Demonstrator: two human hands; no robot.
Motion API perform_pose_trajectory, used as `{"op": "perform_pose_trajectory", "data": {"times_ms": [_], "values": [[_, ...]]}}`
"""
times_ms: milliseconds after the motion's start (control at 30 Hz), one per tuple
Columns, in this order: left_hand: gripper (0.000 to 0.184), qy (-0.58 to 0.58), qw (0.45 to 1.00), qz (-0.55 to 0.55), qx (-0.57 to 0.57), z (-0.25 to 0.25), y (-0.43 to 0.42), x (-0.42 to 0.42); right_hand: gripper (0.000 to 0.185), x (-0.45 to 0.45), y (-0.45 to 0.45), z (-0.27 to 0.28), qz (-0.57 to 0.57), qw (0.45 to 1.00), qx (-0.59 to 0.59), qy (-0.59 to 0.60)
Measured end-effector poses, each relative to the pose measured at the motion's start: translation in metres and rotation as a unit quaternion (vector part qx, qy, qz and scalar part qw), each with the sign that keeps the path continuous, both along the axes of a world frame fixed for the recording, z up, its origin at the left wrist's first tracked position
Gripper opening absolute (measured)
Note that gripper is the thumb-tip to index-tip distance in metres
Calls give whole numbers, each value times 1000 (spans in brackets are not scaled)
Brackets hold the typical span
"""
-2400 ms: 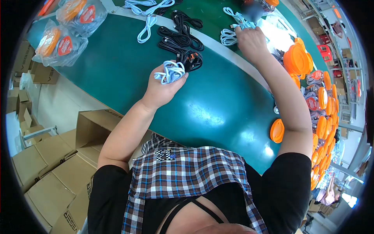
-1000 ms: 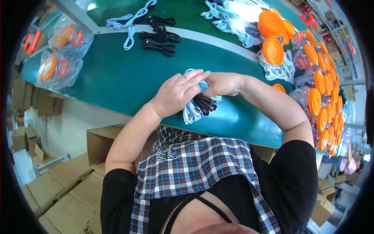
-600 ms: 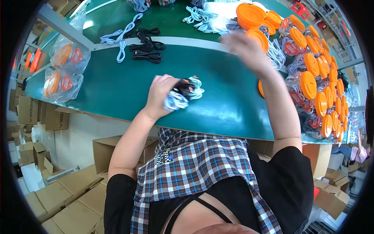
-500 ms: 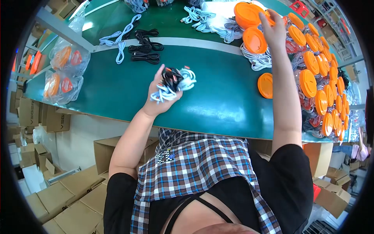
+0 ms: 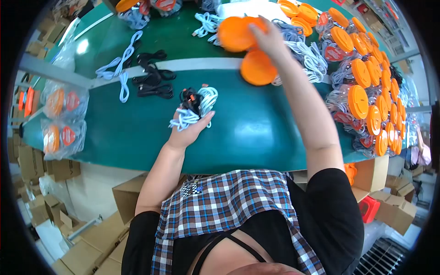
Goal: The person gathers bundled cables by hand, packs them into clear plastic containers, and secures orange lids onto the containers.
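My left hand [image 5: 189,130] is closed around a bundle of coiled cables [image 5: 201,98], black, pale green-white and light blue, held above the green table. Farther off, my right hand [image 5: 268,36] grips orange round lids [image 5: 236,34], blurred by motion. Another orange lid [image 5: 259,68] is just below them; whether it is held too, I cannot tell. White coiled cables [image 5: 309,62] lie beside my right forearm. Black cables [image 5: 153,75] and a light blue cable [image 5: 121,66] lie on the table left of my left hand.
Several jars with orange lids [image 5: 357,101] and cables inside crowd the right side. Bagged jars [image 5: 64,137] hang over the left edge near a metal post [image 5: 55,71]. More orange lids [image 5: 307,13] lie at the back. Cardboard boxes [image 5: 94,229] stand below.
My right hand has moved left from the lid pile, carrying orange lids. My left hand still holds the cable bundle. The whole view has shifted slightly.
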State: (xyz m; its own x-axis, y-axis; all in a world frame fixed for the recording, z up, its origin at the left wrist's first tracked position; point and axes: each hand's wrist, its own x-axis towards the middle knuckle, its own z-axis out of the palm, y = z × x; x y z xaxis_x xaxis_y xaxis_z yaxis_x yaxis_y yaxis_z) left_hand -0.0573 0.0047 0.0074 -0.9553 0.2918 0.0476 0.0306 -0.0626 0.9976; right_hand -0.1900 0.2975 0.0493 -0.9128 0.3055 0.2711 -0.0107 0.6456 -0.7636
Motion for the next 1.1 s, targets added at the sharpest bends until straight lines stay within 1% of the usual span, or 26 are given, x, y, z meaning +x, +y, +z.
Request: {"op": "perform_pose_trajectory", "data": {"times_ms": [100, 133, 200, 267, 300, 367, 400, 433, 467, 500, 533, 567, 600, 633, 700, 733, 867, 967, 1067, 1100], "values": [[23, 0, 1000, -11, -7, 1, -1, -1, 59, -6, -45, -26, 59, 985, 133, 88], [23, 1, 1000, -10, -21, 1, -2, 0, 60, 3, -63, -17, 98, 991, 79, 37], [23, 1, 999, -4, -49, -1, -4, 1, 58, 13, -86, -21, 122, 986, 84, 77], [23, -1, 999, -2, -46, -4, -5, 2, 46, 32, -96, -5, 143, 982, 108, 60], [22, -1, 999, 0, -43, -5, -6, 3, 46, 33, -90, 4, 145, 982, 107, 60], [21, 2, 999, 7, -33, -5, -5, 3, 36, 31, -56, 28, 199, 974, 100, -35], [21, 3, 999, 12, -30, -5, -5, 3, 30, 26, -36, 44, 129, 985, 84, -73], [20, 0, 999, 11, -44, -4, -5, 3, 31, 20, -17, 68, 59, 969, 219, -93], [19, -3, 998, 10, -59, -4, -6, 2, 34, 0, 23, 62, -1, 976, 199, -86], [18, -7, 997, 8, -74, -3, -6, 2, 36, -25, 70, 40, -23, 940, 341, 18], [17, -11, 996, 7, -90, -3, -6, 2, 36, -45, 117, 27, -22, 892, 451, -9], [17, -11, 996, 11, -90, -2, -5, 2, 35, -49, 138, 22, -12, 885, 460, -74], [18, -23, 996, 12, -86, -2, -4, 3, 34, -51, 152, 19, -4, 873, 467, -140], [18, -34, 996, 13, -83, -1, -4, 3, 34, -53, 163, 13, -2, 874, 466, -139], [19, -53, 996, 11, -76, -1, -3, 0, 32, -56, 175, 6, 50, 923, 354, -141], [19, -54, 995, 11, -77, -1, -3, -2, 32, -58, 176, 5, 50, 924, 353, -141], [21, -62, 997, -4, -47, -7, -5, -2, 29, -62, 173, 9, -40, 949, 286, -124], [20, -53, 998, -12, -42, -8, -4, -4, 29, -66, 172, 20, -49, 951, 270, -139], [19, -46, 998, -11, -38, -7, -5, -3, 29, -76, 171, 19, -49, 953, 255, -154], [18, -57, 998, -10, -39, -3, -4, -3, 29, -83, 176, 10, -24, 941, 298, -156]]}}
